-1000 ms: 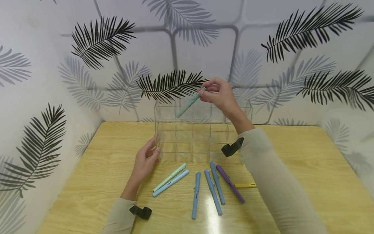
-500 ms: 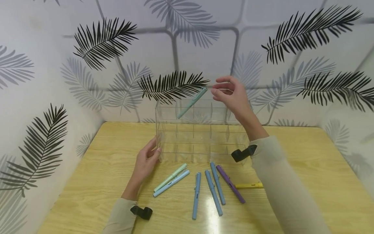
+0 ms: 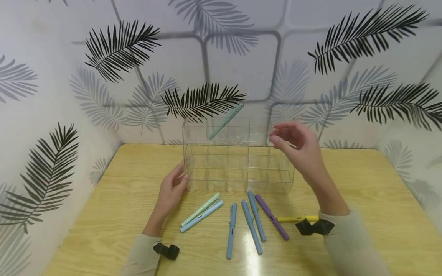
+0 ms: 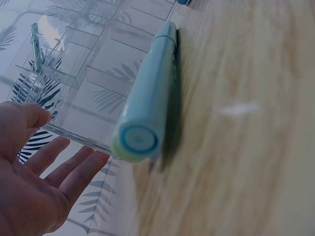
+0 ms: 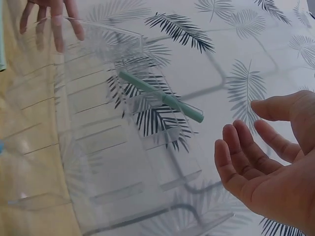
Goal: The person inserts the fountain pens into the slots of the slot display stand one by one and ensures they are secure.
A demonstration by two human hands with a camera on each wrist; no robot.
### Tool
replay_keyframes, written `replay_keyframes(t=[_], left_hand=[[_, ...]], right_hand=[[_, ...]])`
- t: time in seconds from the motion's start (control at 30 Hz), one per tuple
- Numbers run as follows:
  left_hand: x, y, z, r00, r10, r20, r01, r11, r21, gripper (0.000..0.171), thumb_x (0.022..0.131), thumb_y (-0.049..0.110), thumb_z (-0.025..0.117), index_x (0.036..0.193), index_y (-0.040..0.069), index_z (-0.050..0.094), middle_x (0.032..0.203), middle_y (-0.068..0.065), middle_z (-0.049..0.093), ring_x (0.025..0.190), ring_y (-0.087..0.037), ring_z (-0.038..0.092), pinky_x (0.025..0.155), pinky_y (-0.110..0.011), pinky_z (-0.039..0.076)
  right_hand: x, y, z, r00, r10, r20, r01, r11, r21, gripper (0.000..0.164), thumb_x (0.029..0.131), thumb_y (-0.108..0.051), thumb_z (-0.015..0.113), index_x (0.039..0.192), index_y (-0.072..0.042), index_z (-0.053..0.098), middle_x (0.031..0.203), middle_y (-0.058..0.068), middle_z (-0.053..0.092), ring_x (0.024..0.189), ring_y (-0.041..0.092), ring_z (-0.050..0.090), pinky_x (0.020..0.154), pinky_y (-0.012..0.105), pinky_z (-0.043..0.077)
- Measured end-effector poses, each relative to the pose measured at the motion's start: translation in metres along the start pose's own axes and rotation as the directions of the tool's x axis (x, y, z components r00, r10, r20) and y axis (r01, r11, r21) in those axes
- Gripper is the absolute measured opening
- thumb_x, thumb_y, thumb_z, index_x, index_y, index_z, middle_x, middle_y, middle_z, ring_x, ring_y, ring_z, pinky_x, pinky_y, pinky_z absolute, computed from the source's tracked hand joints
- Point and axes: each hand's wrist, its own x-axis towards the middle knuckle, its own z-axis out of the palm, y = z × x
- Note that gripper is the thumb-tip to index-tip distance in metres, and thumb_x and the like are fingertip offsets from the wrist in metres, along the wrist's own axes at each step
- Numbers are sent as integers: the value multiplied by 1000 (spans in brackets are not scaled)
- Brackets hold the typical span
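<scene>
A clear acrylic organizer [image 3: 238,179] with stepped rows of compartments stands on the table. My left hand [image 3: 171,190] grips its left side wall, thumb on one face and fingers [image 4: 78,174] on the other. A teal pen [image 3: 226,121] leans tilted in a top-row compartment, its clip end sticking up to the right. My right hand [image 3: 298,147] is in the air by the organizer's upper right corner, fingers loosely bent and holding nothing. In the right wrist view, the teal pen [image 5: 162,97] lies apart from its fingertips.
In front of the organizer lie a light green pen [image 3: 200,209], a light blue pen [image 3: 202,216], several darker blue pens [image 3: 231,230], a purple pen [image 3: 272,217] and a yellow pen [image 3: 293,219]. A leaf-patterned wall [image 3: 238,69] rises behind the wooden table [image 3: 114,214].
My right hand has let go of the teal pen, leaving it leaning in the top row, and has moved right and down. The left hand stays on the organizer's side.
</scene>
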Motion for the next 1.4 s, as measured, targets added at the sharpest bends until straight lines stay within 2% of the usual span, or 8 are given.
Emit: replay_keyframes(t=[0.13, 0.4, 0.5, 0.67, 1.0, 1.2, 1.4], left_hand=[[-2, -1, 1, 1000, -9, 6, 9, 1000, -6, 53, 106, 10, 57, 157, 11, 42, 154, -20, 48, 125, -44, 60, 76, -43, 62], [0, -3, 0, 1000, -3, 1, 3, 1000, 8, 52, 106, 11, 57, 157, 13, 44, 152, -17, 50, 122, -44, 61, 70, -35, 61], [0, -3, 0, 1000, -7, 1, 7, 1000, 9, 52, 106, 11, 57, 157, 12, 44, 152, -18, 50, 121, -45, 62, 71, -35, 62], [1, -2, 0, 1000, 0, 3, 0, 1000, 8, 52, 106, 9, 56, 156, 10, 44, 152, -19, 50, 120, -46, 62, 71, -36, 62], [-2, -4, 0, 1000, -5, -1, 5, 1000, 3, 52, 106, 8, 57, 156, 10, 44, 154, -17, 49, 123, -44, 60, 70, -32, 60], [-2, -4, 1, 1000, 6, 2, -6, 1000, 8, 51, 106, 10, 57, 156, 9, 44, 153, -17, 49, 123, -45, 60, 71, -35, 61], [-1, -3, 2, 1000, 5, -4, -5, 1000, 19, 52, 107, 13, 57, 157, 12, 43, 154, -18, 48, 126, -43, 59, 78, -42, 62]], right_hand=[[-30, 6, -9, 999, 32, -12, -32, 999, -19, 23, 97, -2, 69, 119, 4, 64, 105, 7, 71, 98, 17, 69, 83, 23, 59], [-74, 25, -30, 994, 87, -60, -95, 985, -145, 23, 97, -1, 69, 118, 4, 65, 106, 5, 71, 98, 11, 68, 83, 21, 58], [-87, 34, -37, 992, 116, -52, -124, 971, -202, 23, 98, -2, 69, 119, 5, 65, 106, 4, 71, 97, 8, 67, 84, 20, 57], [-108, 52, -49, 990, 141, -15, -139, 952, -271, 22, 98, -3, 69, 118, 4, 65, 106, 9, 69, 97, 8, 66, 83, 20, 57], [-142, 77, -74, 969, 243, 52, -203, 894, -398, 28, 96, -8, 73, 119, 5, 66, 107, 17, 70, 95, 3, 64, 79, 22, 58], [-154, 84, -90, 956, 279, 89, -199, 841, -503, 31, 90, -11, 80, 116, -1, 70, 111, 13, 72, 99, 7, 66, 80, 24, 58], [-157, 94, -99, 953, 272, 131, -160, 823, -545, 35, 79, -7, 87, 111, -4, 73, 108, 11, 74, 96, 8, 67, 81, 23, 58]])
